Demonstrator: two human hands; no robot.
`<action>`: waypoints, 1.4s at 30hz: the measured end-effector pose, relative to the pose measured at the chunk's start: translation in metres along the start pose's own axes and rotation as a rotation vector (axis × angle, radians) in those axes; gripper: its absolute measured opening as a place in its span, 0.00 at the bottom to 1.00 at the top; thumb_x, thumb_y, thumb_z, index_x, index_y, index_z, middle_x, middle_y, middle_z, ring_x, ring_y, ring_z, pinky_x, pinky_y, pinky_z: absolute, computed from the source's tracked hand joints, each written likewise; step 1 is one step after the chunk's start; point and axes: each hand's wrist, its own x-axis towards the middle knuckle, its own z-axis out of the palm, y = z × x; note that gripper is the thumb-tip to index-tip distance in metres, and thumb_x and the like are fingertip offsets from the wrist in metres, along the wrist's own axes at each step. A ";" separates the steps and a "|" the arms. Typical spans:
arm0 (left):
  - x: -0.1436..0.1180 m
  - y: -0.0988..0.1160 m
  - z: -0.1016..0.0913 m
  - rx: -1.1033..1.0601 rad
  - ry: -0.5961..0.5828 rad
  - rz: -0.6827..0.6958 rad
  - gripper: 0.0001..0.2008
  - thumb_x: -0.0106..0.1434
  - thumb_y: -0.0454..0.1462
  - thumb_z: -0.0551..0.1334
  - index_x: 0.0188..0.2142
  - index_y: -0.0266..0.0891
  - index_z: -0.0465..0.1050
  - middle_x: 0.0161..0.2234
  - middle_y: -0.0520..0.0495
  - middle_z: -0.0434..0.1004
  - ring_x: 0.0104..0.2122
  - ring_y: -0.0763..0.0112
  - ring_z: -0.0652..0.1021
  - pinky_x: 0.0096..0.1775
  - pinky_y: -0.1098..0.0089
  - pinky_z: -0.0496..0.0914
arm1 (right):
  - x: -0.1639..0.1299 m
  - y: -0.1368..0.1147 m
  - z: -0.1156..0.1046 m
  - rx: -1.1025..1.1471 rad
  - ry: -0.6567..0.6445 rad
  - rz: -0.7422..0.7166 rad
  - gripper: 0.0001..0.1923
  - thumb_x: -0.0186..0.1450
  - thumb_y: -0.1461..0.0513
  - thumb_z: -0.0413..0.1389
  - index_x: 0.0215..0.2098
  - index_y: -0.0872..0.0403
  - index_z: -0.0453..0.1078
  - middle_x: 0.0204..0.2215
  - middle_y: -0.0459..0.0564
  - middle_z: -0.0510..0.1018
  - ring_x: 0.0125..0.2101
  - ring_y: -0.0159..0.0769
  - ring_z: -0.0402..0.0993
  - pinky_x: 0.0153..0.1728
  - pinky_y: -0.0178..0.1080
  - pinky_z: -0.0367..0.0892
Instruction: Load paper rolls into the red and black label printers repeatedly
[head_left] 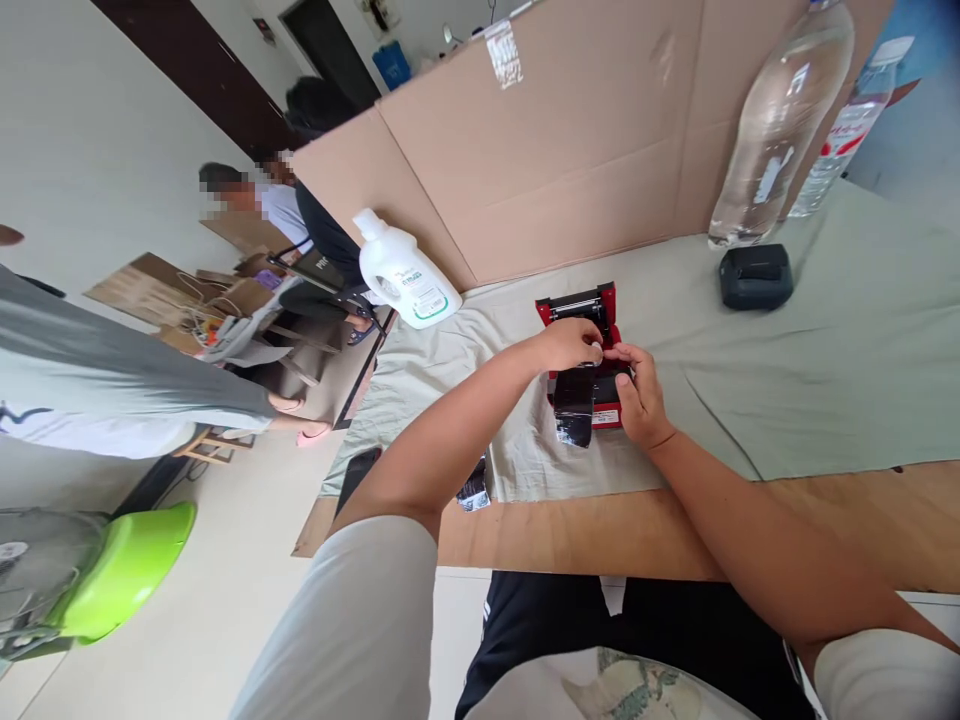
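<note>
A red and black box with a raised lid and a metal rod (606, 300) lies on the cloth in front of me. Over its left front hangs a glossy black strip or pouch (575, 405). My left hand (571, 345) is above the box, its fingers pinched together; what is between them is too small to make out. At the box's right side, my right hand (643, 398) has its thumb against the black part and its fingers reaching toward my left fingertips. My fingers partly hide the middle of the box.
A white detergent bottle (411, 275) leans by the cardboard screen (562, 150). Right of it stand a large clear bottle (784, 130), a smaller water bottle (844, 140) and a black case (756, 277). A phone (360, 475) and a shiny black packet (474, 487) lie near my left arm. People sit at left.
</note>
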 end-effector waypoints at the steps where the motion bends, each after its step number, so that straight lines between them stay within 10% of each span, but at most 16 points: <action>1: 0.008 0.003 0.004 0.099 -0.010 -0.035 0.16 0.57 0.37 0.63 0.45 0.36 0.77 0.45 0.43 0.81 0.45 0.60 0.79 0.46 0.66 0.71 | -0.001 0.000 0.001 0.005 0.009 -0.003 0.22 0.73 0.51 0.43 0.60 0.51 0.60 0.50 0.58 0.74 0.52 0.47 0.72 0.56 0.56 0.67; 9: 0.017 0.018 0.011 0.407 -0.130 -0.067 0.15 0.59 0.40 0.64 0.43 0.35 0.77 0.43 0.39 0.81 0.43 0.57 0.79 0.43 0.66 0.71 | 0.000 -0.002 0.002 -0.036 0.055 -0.012 0.21 0.72 0.51 0.43 0.58 0.50 0.62 0.50 0.58 0.73 0.52 0.48 0.70 0.55 0.56 0.68; 26: 0.024 0.002 0.023 0.372 -0.153 -0.115 0.24 0.68 0.48 0.54 0.42 0.30 0.79 0.43 0.30 0.81 0.44 0.50 0.80 0.46 0.60 0.71 | 0.004 -0.006 -0.002 -0.085 0.039 -0.059 0.19 0.72 0.52 0.43 0.55 0.50 0.65 0.48 0.57 0.74 0.49 0.48 0.70 0.51 0.56 0.67; 34: -0.011 -0.013 0.012 0.145 0.126 0.077 0.18 0.66 0.32 0.51 0.48 0.38 0.77 0.51 0.44 0.79 0.52 0.61 0.77 0.55 0.64 0.68 | 0.007 -0.011 -0.003 -0.061 0.038 -0.089 0.18 0.73 0.54 0.43 0.52 0.49 0.68 0.47 0.56 0.75 0.49 0.48 0.70 0.52 0.56 0.65; 39: -0.021 -0.031 0.017 -0.035 0.734 0.129 0.15 0.68 0.36 0.52 0.49 0.38 0.74 0.50 0.41 0.75 0.54 0.60 0.73 0.59 0.60 0.65 | 0.010 -0.020 -0.009 -0.140 -0.005 -0.217 0.17 0.69 0.49 0.48 0.39 0.45 0.77 0.49 0.54 0.73 0.54 0.54 0.65 0.56 0.62 0.61; 42: -0.017 -0.048 0.021 -0.057 0.840 0.185 0.23 0.71 0.48 0.51 0.58 0.38 0.66 0.59 0.37 0.66 0.62 0.58 0.64 0.64 0.57 0.57 | 0.010 -0.024 -0.012 -0.181 -0.049 -0.289 0.17 0.67 0.51 0.50 0.27 0.46 0.76 0.48 0.52 0.74 0.56 0.55 0.63 0.55 0.62 0.62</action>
